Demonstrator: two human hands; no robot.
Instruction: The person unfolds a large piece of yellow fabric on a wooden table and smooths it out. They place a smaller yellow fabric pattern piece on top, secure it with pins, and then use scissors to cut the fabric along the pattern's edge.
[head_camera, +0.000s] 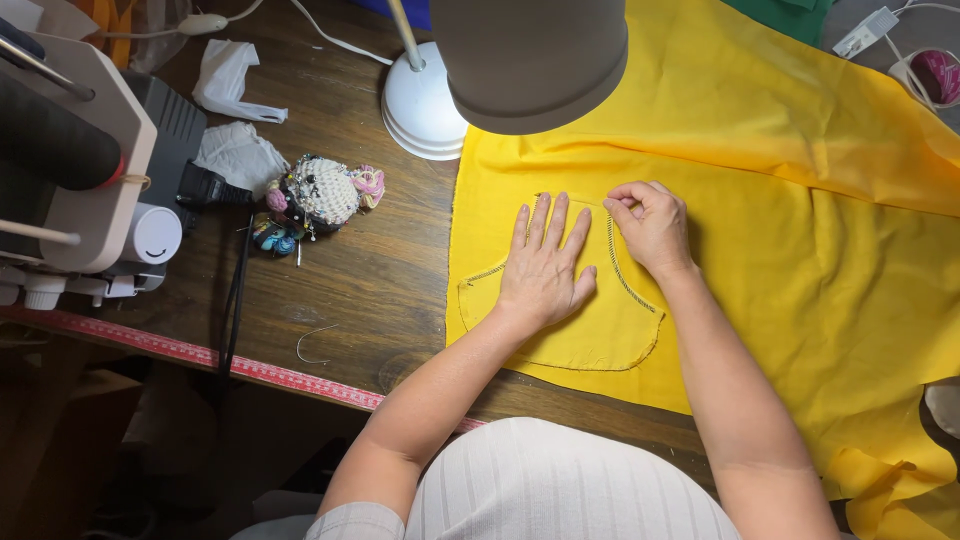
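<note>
**Hands Settle a Pocket Piece on Yellow Cloth**

A person in a pale striped top works at a dark wooden surface (380, 280), seen from above. The left hand (545, 265) lies flat and fully open, fingers spread, pressing on a rounded yellow pocket piece (590, 335) with stitched edges, which lies on top of a large sheet of yellow fabric (800, 230). The right hand (650, 225) sits just beside it at the pocket's upper edge, its fingers curled and its thumb and forefinger pinched together at the cloth; whether they hold a pin or only the fabric cannot be told. The yellow fabric covers the right half of the surface, and its lower corner bunches up at the near right.

A grey lamp shade (530, 55) hangs close over the work, its white round base (420, 110) standing at the fabric's left edge. Well to the left lies a knitted pincushion (320, 195) studded with pins, with small tangles of coloured thread beside it. Farther left stands a sewing machine (80, 160), with crumpled white cloth scraps (235, 150) behind it and a black cord (238, 290) running toward the near edge. A red measuring tape (200, 355) lines that edge, and a thin bent wire (312, 345) lies near it.
</note>
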